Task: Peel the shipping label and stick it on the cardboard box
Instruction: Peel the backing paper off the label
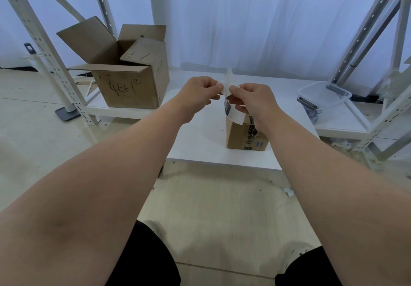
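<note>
Pinching the label (229, 99) from both sides above the small box (244, 135), the left hand (198, 95) and right hand (253, 101) may tear or curl it if they pull unevenly.

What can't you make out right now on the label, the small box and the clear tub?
Head view only:
- Shipping label: print too small and curled; both hands, left and right, cover its middle, so how far it is peeled is unclear.
- Small cardboard box: top hidden by the label and right hand.
- Clear tub: dark items at its rim too blurred to identify.
</note>
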Tool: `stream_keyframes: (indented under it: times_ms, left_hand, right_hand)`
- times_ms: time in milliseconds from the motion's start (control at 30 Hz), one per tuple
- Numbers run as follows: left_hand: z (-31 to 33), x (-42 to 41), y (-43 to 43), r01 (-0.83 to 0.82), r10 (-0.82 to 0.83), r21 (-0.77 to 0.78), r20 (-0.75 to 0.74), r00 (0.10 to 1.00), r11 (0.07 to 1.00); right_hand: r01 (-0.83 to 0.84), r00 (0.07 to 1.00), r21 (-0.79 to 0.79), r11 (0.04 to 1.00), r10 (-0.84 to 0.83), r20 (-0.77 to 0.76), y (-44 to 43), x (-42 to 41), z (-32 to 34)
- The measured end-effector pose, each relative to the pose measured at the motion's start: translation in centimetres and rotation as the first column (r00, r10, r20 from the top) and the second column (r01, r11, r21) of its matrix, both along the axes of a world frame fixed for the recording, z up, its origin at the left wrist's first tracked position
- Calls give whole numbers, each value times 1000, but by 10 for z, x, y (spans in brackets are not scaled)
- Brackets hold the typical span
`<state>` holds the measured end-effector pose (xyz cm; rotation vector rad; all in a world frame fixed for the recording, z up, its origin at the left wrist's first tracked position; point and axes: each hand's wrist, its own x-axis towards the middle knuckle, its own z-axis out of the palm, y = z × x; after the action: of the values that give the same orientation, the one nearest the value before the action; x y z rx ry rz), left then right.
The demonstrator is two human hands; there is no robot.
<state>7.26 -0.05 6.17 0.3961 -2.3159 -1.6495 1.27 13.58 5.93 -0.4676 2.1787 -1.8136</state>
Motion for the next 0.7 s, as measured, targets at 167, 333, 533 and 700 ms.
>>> stream_keyframes:
  times_ms: [167, 333, 533, 700]
  left_hand:
    - [1, 0, -2, -58, 58, 9, -64, 996, 998]
    - [3, 2, -2, -80, 74, -62, -99, 992, 995]
    - [-2, 1, 2, -5, -5, -231, -43, 999, 973]
    - [-3, 1, 1, -15, 9, -229, -29, 1000, 973]
  right_hand:
    - [-41, 999, -6, 999, 42, 32, 0, 0, 1]
    - [-61, 997, -13, 998, 61, 46, -1, 1, 1]
    - [-28, 994, -48, 998, 32, 101, 0, 1, 3]
    - [-27, 999, 18, 999, 26, 47, 3, -1, 0]
